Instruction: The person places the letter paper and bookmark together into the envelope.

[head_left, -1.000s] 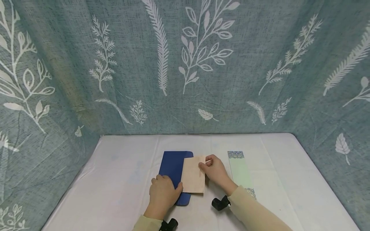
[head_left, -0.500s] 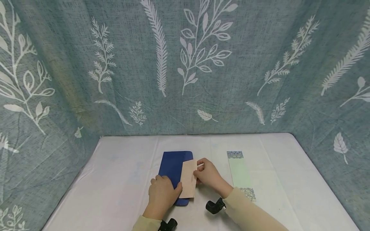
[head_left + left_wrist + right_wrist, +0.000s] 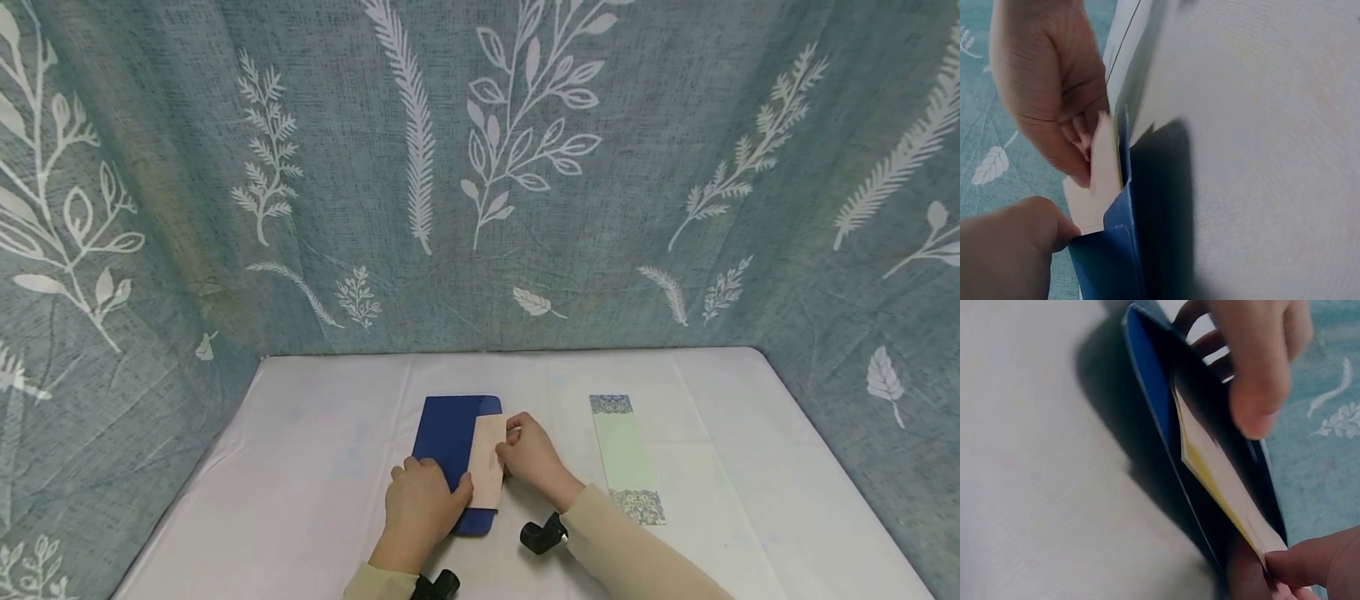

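A blue folder-like cover (image 3: 442, 429) lies upright on the white-covered table. My left hand (image 3: 420, 504) grips its left and lower part; in the right wrist view that hand's thumb (image 3: 1257, 419) is on one face and fingers are behind the other. My right hand (image 3: 534, 454) pinches the right edge of a thin beige booklet (image 3: 486, 467), which overlaps the cover. The left wrist view has the beige booklet (image 3: 1088, 203) partly inside the cover's blue flap (image 3: 1113, 250), its lower end hidden. Yellowish edges of the booklet (image 3: 1210, 465) show between the cover's spread sides.
A pale green paper strip (image 3: 625, 450) with blue patterned ends lies on the table to the right. Black wrist devices (image 3: 542, 535) sit at both sleeves. Behind the table (image 3: 322, 450) hangs a teal leaf-print curtain (image 3: 345, 167).
My right hand has moved left and slightly down with the beige booklet, whose visible width has narrowed and which now sits more over the blue cover. My left hand has stayed in place.
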`<state>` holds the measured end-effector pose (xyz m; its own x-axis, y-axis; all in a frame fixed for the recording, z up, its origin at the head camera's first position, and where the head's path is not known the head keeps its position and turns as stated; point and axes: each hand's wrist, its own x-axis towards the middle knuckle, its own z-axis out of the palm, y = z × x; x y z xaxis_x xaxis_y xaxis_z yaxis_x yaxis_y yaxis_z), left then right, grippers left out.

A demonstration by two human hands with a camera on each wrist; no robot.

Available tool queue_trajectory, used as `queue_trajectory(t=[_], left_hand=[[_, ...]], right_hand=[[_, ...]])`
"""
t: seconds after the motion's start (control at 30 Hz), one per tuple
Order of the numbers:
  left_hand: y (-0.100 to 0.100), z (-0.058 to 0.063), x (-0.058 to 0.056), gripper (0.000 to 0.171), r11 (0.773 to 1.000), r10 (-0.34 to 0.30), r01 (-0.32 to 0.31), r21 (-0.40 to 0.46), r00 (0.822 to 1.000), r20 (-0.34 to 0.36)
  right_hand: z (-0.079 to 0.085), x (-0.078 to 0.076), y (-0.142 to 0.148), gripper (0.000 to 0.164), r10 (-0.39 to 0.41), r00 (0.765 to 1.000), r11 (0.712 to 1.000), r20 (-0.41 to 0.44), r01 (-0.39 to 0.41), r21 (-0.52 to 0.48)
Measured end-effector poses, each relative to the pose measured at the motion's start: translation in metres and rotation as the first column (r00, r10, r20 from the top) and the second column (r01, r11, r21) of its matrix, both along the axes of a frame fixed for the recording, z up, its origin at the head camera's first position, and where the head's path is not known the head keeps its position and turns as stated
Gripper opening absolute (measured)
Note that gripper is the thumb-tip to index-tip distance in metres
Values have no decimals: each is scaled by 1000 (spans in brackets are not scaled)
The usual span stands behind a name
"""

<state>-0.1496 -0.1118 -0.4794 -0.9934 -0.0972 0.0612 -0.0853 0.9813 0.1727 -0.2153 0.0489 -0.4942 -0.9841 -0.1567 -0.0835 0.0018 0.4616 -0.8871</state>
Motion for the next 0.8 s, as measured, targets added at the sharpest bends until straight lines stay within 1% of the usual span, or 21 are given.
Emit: queue_trajectory(t=[0.17,0.3,0.37,0.6,0.8], left_hand=[[0,-2,1,75,1000,-2,3,14,1000,-15],[-1,-4,1,75,1000,-7,7,15,1000,-21],[-1,-5,0,75,1000,-4,5,13,1000,-22],[-3,-6,0,75,1000,2,-1,14,1000,-21],[-4,-5,0,75,1000,3,-3,23,1000,-13]], right_hand=[[-4,1,2,21,-14,1000,1000,8,14,16],[-3,1,2,16,-31,999,999,-13,31,38],[-3,0,1,15,-36,999,999,-18,36,33],[-6,-4,-4,14,-29,999,996,40,32,-77],[-7,-6,-9,13,-7,998,990,61,16,-140]])
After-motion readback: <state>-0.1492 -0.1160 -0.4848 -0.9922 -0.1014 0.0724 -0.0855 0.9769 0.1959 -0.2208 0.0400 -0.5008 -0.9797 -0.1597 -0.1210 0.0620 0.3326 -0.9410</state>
